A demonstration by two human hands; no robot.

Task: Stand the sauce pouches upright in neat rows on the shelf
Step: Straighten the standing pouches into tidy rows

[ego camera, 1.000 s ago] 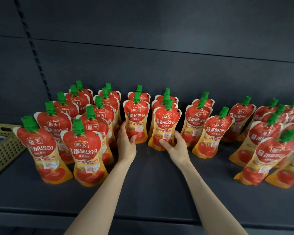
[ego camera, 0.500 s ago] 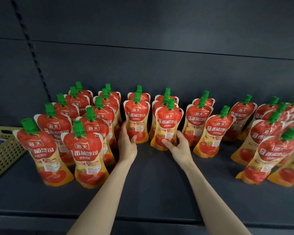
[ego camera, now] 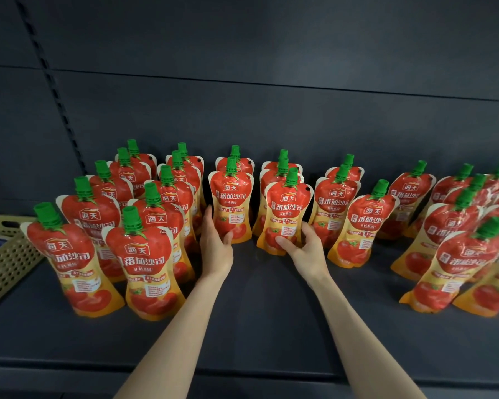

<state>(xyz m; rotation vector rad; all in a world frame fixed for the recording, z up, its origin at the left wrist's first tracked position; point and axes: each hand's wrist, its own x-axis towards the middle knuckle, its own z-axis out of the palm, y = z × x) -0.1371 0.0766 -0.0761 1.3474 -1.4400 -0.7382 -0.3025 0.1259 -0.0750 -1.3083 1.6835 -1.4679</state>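
Note:
Several red and orange sauce pouches with green caps stand in rows on a dark grey shelf [ego camera: 260, 321]. My left hand [ego camera: 217, 249] grips the lower left side of an upright pouch [ego camera: 232, 203] in the middle. My right hand [ego camera: 303, 251] grips the bottom of the neighbouring pouch [ego camera: 288, 208], thumb across its front and fingers round its right edge. That pouch stands slightly ahead of the two behind it. Pouches at the far right [ego camera: 461, 263] lean to the right.
A beige perforated basket [ego camera: 3, 263] sits at the left end of the shelf. The dark back panel [ego camera: 271, 110] rises behind the rows. The front strip of the shelf between my forearms holds nothing.
The pouch in my right hand has shifted back and straightened, closer to the row behind it. My left hand stays on its pouch.

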